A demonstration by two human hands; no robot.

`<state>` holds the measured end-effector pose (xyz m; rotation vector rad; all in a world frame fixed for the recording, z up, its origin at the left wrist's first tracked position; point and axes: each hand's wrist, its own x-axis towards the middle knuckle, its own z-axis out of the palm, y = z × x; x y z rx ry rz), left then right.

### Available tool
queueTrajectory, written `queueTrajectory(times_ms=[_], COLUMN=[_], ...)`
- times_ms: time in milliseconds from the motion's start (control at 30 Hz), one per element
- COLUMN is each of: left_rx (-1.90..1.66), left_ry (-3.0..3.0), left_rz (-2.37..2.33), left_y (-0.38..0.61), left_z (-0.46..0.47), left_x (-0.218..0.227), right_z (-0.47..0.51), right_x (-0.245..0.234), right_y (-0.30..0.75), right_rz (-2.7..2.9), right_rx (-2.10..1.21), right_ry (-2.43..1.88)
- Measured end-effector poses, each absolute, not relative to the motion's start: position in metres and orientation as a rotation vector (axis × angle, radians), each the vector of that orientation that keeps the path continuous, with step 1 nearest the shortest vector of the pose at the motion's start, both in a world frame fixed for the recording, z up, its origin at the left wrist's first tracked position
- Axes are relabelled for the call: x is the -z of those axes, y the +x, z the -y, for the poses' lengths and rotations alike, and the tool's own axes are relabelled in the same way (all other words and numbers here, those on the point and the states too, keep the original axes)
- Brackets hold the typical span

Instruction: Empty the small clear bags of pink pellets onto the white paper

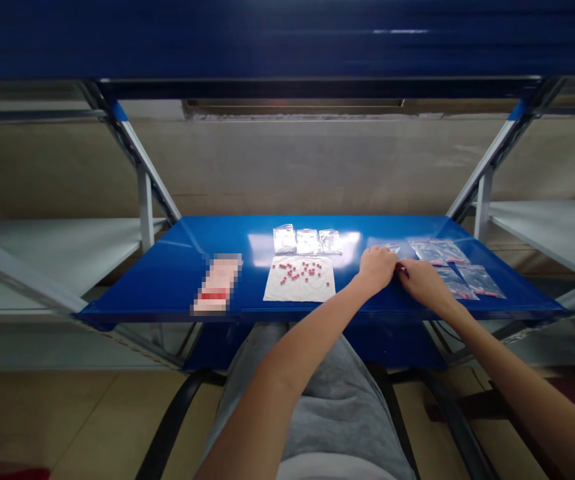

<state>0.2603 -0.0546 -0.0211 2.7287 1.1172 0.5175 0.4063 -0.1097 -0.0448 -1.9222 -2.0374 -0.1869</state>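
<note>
Arms stretched forward-right over the blue table [167, 263], left hand [378, 267] and right hand [423, 279] close together, fingers curled at a clear bag [393, 247]; contact hidden, can't tell either grip. Small red bits [312, 272] scattered on wrinkled white cloth [307, 293], left of hands; glossy plastic pouches [308, 242] just behind it.

From the wearer's head, the blue tabletop [162, 273] is viewed forward and down at close range; the grey-clad lap [327, 407] is taken in below, and what is probably a wall [307, 160] is faced beyond.
</note>
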Motion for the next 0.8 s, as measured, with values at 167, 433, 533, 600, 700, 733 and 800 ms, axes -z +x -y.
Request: queueTrajectory(times_ms=[167,433,533,600,700,733,800], left_rx=[-0.646,-1.586,-1.838,-1.919,-1.950,-1.937,-1.877], left_ry=[2.651,2.171,2.009,2.049,2.189,2.228,2.300], left_rz=[-1.225,-1.070,-1.256,-1.293,-1.170,-1.126,-1.053], left_y=[0.211,0.120,0.096,0.084,0.072,0.068,0.063], left_z=[0.072,0.108,0.129,0.145,0.166,0.172,0.182], left_x=[0.018,-0.014,-0.023,-0.028,-0.036,-0.038,-0.043], right_z=[0.113,0.110,0.101,0.101,0.115,0.122,0.135], right_x=[0.024,-0.051,-0.069,-0.071,-0.063,-0.058,-0.046], right_y=[0.385,0.272,0.224,0.196,0.170,0.167,0.165], right_rz=[1.581,1.469,1.574,1.618,1.591,1.552,1.502], right_rx=[-0.165,-0.912,-0.750,-0.548,-0.387,-0.379,-0.364], right_ry=[-1.765,-1.183,-1.183,-1.230,-1.286,-1.312,-1.362])
